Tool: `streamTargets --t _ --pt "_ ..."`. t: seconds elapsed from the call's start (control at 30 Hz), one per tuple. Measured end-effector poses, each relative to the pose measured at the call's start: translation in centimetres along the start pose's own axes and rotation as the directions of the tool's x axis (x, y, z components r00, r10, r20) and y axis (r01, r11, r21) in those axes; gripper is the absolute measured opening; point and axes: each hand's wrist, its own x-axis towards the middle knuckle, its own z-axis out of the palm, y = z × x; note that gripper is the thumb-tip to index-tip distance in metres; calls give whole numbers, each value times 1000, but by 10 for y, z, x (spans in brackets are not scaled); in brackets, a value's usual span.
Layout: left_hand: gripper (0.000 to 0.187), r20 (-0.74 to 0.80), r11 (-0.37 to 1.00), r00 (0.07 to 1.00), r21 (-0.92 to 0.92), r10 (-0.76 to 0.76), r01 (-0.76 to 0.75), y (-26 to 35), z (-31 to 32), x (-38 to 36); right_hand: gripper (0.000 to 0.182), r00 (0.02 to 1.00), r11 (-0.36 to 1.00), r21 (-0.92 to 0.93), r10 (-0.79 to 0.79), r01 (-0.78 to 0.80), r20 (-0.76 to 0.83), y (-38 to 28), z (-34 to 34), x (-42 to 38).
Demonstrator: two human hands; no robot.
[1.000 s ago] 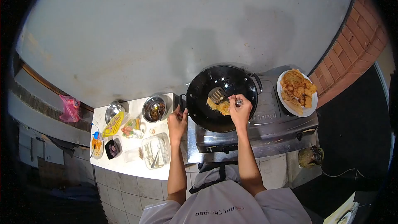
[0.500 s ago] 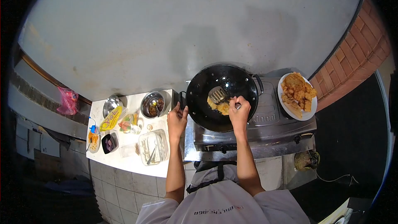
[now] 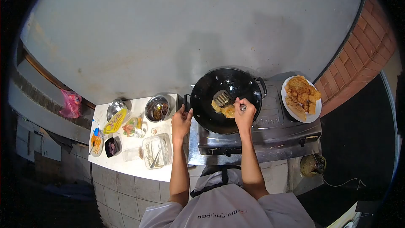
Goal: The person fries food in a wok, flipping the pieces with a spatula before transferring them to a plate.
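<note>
Now we're gripping the wok (image 3: 225, 85) handle w/ left hand (image 3: 181, 120); right hand (image 3: 244, 112) is holding spatula (image 3: 222, 98) under fritter (image 3: 224, 109); tipping could be splashing hot oil.

— Wok (image 3: 236, 85): black metal, looking glossy. Stove (image 3: 270, 131): brushed steel, reflecting light dully.

— Spatula (image 3: 222, 98): shiny slotted metal. Counter (image 3: 130, 166): showing smooth white tile. Wall (image 3: 168, 33): appearing matt, stained.

White plate (image 3: 317, 110) of golden fried pieces (image 3: 300, 94) on right end of steel stove (image 3: 270, 133). White counter (image 3: 126, 166) left of stove: two steel bowls (image 3: 157, 108) at back, yellow packet (image 3: 114, 120), clear plastic container (image 3: 157, 151), small dark dish (image 3: 111, 147). Pink bag (image 3: 71, 104) on far-left ledge. Brick wall (image 3: 366, 50) at right.
</note>
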Motion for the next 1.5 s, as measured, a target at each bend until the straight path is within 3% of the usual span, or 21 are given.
streamTargets --t 0.1,0.33,0.43,0.6,0.7,0.93,1.07,1.13,1.5 --pt "48 0 1000 1000 -15 -23 23 3 -2 0 26 998 1000 14 -24 25 -63 -3 -4 0" --pt "41 33 987 990 -85 -137 140 -11 -8 13 24 1000 1000 13 8 -8 -8 -10 -9 -5" --pt "42 26 986 997 -153 -69 72 -13 -6 13 24 1000 999 43 3 -2 -27 -8 -4 -7" --pt "42 8 976 994 -187 -111 111 -3 -6 6 25 999 995 92 -36 38 -32 0 2 -8" --pt "43 6 973 992 -194 -128 127 0 -7 4 23 999 1000 -4 23 -23 48 -6 -1 -8" --pt "44 18 961 992 -247 -123 124 -12 -2 7 17 1000 1000 5 -9 9 21 -9 3 -11" --pt "46 28 964 990 -225 -135 137 -11 -1 5 16 1000 1000 18 3 -3 19 10 4 -10" --pt "43 -66 973 997 -230 -45 28 -16 3 6 16 999 1000 21 7 -8 33 7 4 -11" --pt "45 -31 977 997 -204 -66 58 -12 3 1 17 1000 1000 11 -17 17 -17 3 3 -18"
